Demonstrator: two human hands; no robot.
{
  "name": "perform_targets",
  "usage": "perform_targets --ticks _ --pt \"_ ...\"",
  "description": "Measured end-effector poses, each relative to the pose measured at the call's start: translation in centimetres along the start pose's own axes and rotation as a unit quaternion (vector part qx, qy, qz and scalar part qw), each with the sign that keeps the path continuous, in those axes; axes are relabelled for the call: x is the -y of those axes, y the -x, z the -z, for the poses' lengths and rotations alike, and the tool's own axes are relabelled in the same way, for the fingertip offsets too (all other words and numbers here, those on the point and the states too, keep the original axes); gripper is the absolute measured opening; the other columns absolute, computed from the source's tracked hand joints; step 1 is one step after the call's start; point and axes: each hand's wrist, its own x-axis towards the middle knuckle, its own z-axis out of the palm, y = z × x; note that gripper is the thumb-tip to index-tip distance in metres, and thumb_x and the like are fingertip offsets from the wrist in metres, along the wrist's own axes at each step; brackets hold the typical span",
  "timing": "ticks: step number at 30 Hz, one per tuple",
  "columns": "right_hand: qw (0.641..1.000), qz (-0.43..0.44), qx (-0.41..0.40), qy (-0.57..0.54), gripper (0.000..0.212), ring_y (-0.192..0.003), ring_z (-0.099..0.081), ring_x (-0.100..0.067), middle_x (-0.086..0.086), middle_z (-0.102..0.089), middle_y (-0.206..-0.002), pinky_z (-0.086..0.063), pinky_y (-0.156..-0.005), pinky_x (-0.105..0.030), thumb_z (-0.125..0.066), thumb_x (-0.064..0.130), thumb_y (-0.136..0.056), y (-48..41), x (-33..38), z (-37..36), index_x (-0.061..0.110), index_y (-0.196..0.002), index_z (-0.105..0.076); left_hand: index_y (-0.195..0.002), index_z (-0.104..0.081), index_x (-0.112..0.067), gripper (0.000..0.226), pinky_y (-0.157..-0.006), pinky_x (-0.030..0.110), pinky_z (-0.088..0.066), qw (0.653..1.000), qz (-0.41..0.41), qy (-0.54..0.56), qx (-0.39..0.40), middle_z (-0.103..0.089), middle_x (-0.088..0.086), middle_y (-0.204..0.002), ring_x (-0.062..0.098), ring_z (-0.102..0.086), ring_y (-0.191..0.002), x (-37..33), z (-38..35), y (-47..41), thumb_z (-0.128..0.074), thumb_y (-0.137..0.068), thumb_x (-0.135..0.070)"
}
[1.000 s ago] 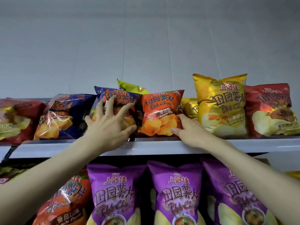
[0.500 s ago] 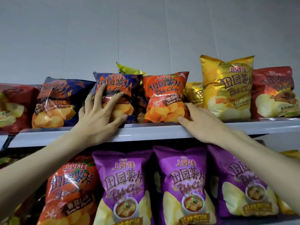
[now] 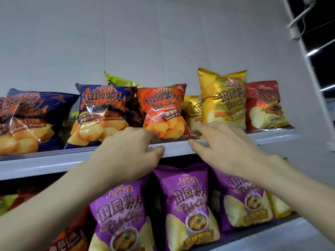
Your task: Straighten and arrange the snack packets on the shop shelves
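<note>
Standing just beyond the fingertips [image 3: 201,128] on the upper shelf [image 3: 45,163], the orange tomato packet [image 3: 164,111] is flanked, presumably for squaring: left hand [image 3: 125,156] fingers curled together, hold indeterminate; right hand [image 3: 228,149] fingers slightly apart, outstretched.

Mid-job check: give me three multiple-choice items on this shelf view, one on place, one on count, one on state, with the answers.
1. The left hand and right hand are at the base of which packet?
A orange
B red
C purple

2. How many purple packets show on the lower shelf?
A one
B three
C five

3. The tall gold packet is:
A lying flat
B upright
C hanging off the edge

Answers:
1 A: the hands flank the foot of the orange packet on the top shelf.
2 B: three stand side by side.
3 B: it stands on its base, taller than its neighbours.
</note>
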Motion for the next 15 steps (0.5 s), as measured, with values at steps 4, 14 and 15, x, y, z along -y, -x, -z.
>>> perform_targets --ticks 4,14,15 --pt "1.000 0.000 -0.009 0.000 0.044 -0.120 -0.060 -0.029 0.000 -0.065 -0.131 -0.051 -0.096 -0.044 -0.043 0.059 -0.100 1.0 -3.3 1.0 0.030 -0.129 -0.060 -0.139 -0.058 -0.036 0.048 -0.096 0.042 -0.052 1.000 -0.006 -0.003 0.016 -0.067 -0.003 -0.136 0.029 -0.061 -0.123 -4.5 -0.4 -1.5 -0.045 -0.100 -0.061" --pt "0.997 -0.057 -0.048 -0.024 0.046 -0.110 -0.062 -0.030 0.002 -0.067 -0.116 -0.055 -0.088 -0.050 -0.037 0.061 -0.085 1.7 -18.8 1.9 0.031 -0.113 -0.059 -0.160 -0.026 -0.021 0.087 -0.100 0.052 -0.051 0.995 0.028 0.085 -0.032 -0.055 0.014 -0.140 0.041 -0.058 -0.126 -15.8 -4.5 -9.7 -0.054 -0.089 -0.063" --pt "0.996 -0.062 -0.052 -0.036 0.048 -0.114 -0.061 -0.029 0.003 -0.066 -0.122 -0.054 -0.092 -0.051 -0.038 0.061 -0.085 1.6 -20.3 1.4 0.032 -0.118 -0.057 -0.165 -0.016 -0.019 0.094 -0.103 0.053 -0.050 0.994 0.042 0.094 -0.041 -0.049 0.016 -0.147 0.043 -0.055 -0.130 -16.4 -5.0 -10.5 -0.059 -0.092 -0.060"
